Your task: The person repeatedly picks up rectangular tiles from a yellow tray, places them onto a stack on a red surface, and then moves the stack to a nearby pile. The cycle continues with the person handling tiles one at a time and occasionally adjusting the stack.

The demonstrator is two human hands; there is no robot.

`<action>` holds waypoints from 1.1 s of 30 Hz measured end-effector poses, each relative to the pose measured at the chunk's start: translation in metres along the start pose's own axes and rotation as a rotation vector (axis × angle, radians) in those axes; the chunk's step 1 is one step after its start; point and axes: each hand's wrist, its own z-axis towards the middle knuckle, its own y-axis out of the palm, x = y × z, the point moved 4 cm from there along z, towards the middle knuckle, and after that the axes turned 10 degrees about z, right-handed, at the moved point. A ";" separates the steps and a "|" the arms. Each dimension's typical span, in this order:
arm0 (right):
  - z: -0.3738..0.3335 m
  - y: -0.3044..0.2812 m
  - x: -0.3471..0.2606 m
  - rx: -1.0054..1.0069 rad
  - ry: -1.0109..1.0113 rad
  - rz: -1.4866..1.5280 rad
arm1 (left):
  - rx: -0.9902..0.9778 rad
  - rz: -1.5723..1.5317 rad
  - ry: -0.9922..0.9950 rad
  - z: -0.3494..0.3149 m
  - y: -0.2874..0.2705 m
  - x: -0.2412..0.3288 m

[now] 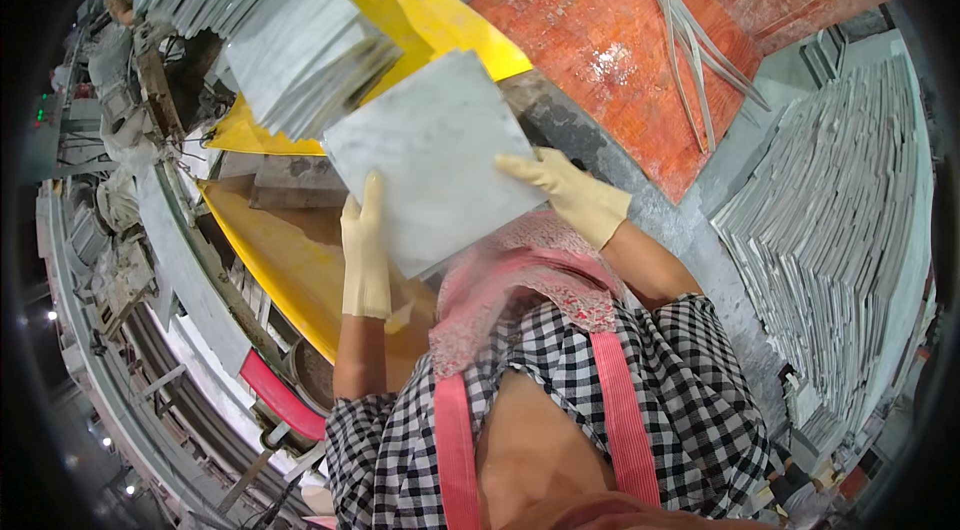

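Observation:
A square, pale grey stone tile [440, 160] is held up in front of my body, tilted, its face toward me. My left hand [366, 240], in a cream rubber glove, grips its left edge with the thumb laid over the face. On the opposite edge my right hand [570, 192], gloved alike, clasps the tile with the thumb on top; the fingers behind it are hidden. Just beyond the tile's upper left corner leans a stack of similar tiles [290, 50], standing on edge over a yellow sheet [440, 5].
To the right stand long rows of tiles on edge [820, 220]. An orange-red board [590, 40] lies ahead, with loose pale straps [685, 50] over it. Machine rails [185, 260] curve along the left, beside a yellow panel [275, 275] and a red-pink bar [280, 398].

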 end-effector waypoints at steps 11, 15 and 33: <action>-0.135 -0.171 -0.164 0.382 -0.285 -0.105 | -0.293 0.160 -0.002 0.030 0.301 0.035; -0.157 -0.208 -0.199 0.678 -0.218 -0.184 | -0.455 0.055 -0.206 0.034 0.366 0.041; 0.183 -0.157 -0.338 0.628 -0.150 -0.773 | -0.421 -0.235 -0.420 0.342 0.347 0.016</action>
